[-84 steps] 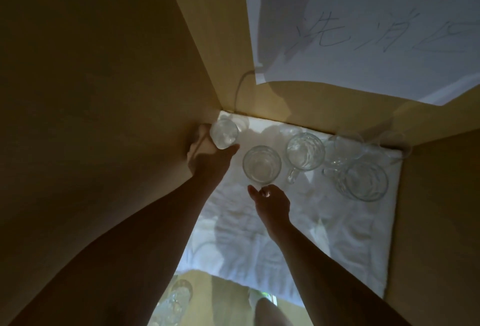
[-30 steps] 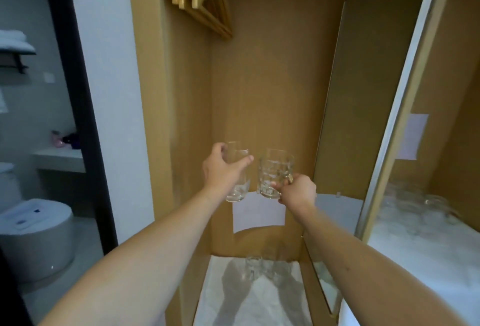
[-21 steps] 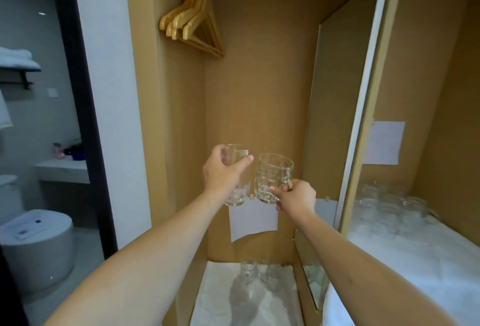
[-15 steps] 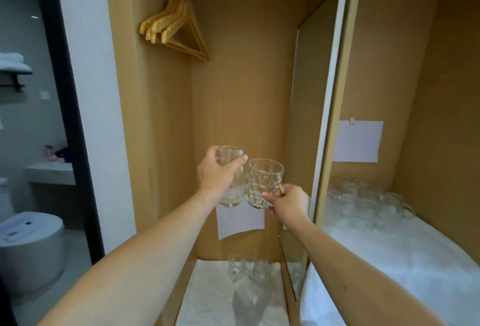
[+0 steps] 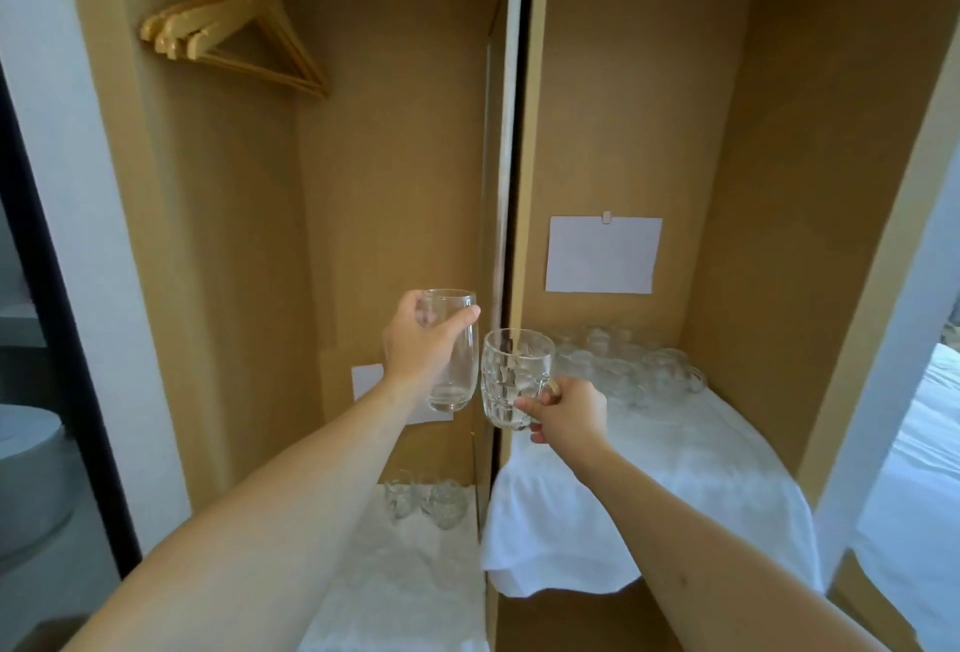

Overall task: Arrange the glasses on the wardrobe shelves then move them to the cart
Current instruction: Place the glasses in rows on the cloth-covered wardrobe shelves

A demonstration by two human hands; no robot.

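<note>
In the head view, the left hand [image 5: 415, 347] is gripping a smooth clear glass tumbler [image 5: 451, 350], and the right hand [image 5: 569, 415] is holding a dimpled clear glass mug [image 5: 511, 378] by its handle. Both have just been lifted from the lower left shelf [image 5: 395, 578] and are now heading toward the white-clothed right shelf [image 5: 649, 485], where more clear glasses [image 5: 628, 365] are standing at the far end.

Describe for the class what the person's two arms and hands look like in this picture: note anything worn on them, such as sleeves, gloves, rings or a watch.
Both forearms are bare from the bottom edge of the picture to the wrists, with no sleeve in view. The left hand and the right hand wear no gloves. No watch, bracelet or ring shows on the visible parts.
</note>
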